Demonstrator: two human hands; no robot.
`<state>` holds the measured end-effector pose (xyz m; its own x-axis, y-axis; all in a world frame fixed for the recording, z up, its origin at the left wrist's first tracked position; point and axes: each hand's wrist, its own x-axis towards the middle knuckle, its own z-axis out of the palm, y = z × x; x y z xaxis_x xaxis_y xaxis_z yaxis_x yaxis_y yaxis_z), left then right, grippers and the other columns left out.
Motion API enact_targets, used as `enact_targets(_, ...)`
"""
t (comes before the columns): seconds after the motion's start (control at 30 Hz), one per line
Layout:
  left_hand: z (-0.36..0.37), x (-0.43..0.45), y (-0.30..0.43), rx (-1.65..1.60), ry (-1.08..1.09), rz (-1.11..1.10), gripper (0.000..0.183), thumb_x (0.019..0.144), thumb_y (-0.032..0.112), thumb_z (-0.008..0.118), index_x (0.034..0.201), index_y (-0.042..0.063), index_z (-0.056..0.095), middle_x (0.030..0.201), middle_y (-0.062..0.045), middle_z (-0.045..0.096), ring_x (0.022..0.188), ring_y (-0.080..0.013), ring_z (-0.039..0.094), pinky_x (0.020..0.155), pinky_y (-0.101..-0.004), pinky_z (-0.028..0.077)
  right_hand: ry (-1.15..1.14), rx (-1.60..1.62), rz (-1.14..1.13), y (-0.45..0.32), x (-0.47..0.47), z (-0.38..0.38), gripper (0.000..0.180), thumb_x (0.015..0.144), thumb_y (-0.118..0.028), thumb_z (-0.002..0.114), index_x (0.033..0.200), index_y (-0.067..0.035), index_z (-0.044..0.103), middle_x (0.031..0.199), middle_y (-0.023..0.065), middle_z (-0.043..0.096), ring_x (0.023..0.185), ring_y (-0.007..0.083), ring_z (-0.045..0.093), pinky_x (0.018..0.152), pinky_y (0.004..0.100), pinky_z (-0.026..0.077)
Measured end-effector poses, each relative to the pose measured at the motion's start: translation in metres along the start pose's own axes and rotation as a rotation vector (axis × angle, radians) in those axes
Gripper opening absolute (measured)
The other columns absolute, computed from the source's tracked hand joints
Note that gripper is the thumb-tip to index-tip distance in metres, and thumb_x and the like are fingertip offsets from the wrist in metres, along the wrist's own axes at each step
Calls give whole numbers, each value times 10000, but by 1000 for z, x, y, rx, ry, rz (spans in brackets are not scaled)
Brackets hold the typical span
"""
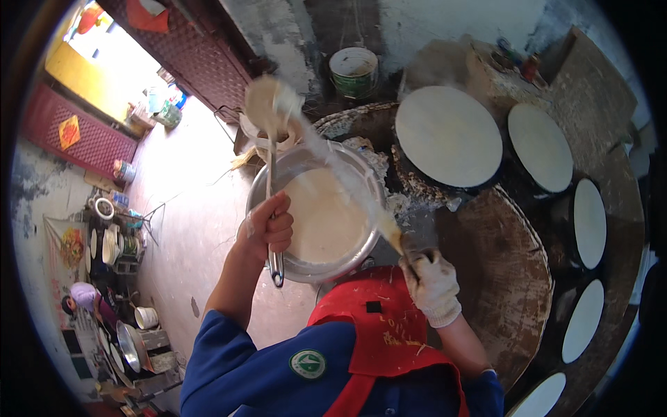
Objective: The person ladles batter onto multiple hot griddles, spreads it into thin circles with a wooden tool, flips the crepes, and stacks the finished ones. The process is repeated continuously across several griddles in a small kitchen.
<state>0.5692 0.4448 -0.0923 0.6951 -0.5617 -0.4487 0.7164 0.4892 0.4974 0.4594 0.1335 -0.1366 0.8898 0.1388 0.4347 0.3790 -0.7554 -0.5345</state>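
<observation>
My bare left hand [271, 227] grips the handle of a metal ladle [267, 101], its batter-coated bowl raised above the far rim of a large metal basin [376, 208]. Pale batter [325, 224] lies in the basin. My right hand [430, 281], in a white knit glove, is closed around the handle of a long scraper or spatula [359, 193], blurred by motion, which slants over the basin towards the ladle. To the right, a large round sheet of pale batter [448, 136] covers a dark round griddle, with a smaller one [540, 147] beside it.
More batter-covered griddles [590, 224] curve down the right side around a round wooden surface [500, 281]. A paint-style bucket [354, 73] stands by the back wall. A white container [255, 127] is behind the basin. At far left, a person [86, 297] is near metal bowls [127, 346].
</observation>
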Motion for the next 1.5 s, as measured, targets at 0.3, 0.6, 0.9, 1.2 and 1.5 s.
enact_targets(0.3, 1, 7, -107, 762, 440, -9, 308, 954, 295, 386, 680, 156, 363, 445, 84, 232, 310, -41, 245, 287, -223, 216, 136, -3, 288, 19, -155, -75, 358, 724, -48, 607, 1069, 38, 565, 868, 175, 622, 651, 306, 602, 578, 358, 496)
enact_targets(0.6, 86, 50, -251, -533, -210, -1050, 303, 967, 284, 330, 706, 128, 323, 427, 68, 247, 290, -29, 230, 257, -195, 180, 657, 98, 809, -23, -313, -86, 335, 816, -57, 510, 1142, 19, 529, 773, 89, 564, 694, 145, 536, 650, 280, 450)
enact_targets(0.9, 217, -30, -299, 914, -616, -511, 286, 949, 297, 405, 737, 132, 309, 412, 44, 192, 288, -61, 166, 260, -224, 182, 1456, 249, 1289, -60, -480, -65, 304, 863, -31, 521, 1165, -2, 531, 920, 0, 590, 789, 48, 499, 718, 197, 432)
enact_targets(1.2, 325, 92, -488, 286, -103, -1789, 311, 970, 309, 274, 727, 123, 325, 440, 72, 229, 311, -42, 207, 289, -207, 208, 1351, -379, 2068, -26, -586, -175, 523, 783, -320, 649, 1194, -58, 461, 1115, 222, 493, 982, 361, 540, 866, 393, 442)
enact_targets(1.5, 401, 130, -601, 575, -109, -2038, 311, 970, 313, 264, 735, 124, 339, 450, 63, 210, 331, -51, 203, 314, -225, 232, 1265, -276, 2624, 28, -678, -262, 435, 826, -333, 588, 1140, -75, 434, 1164, 201, 450, 933, 363, 588, 803, 427, 494)
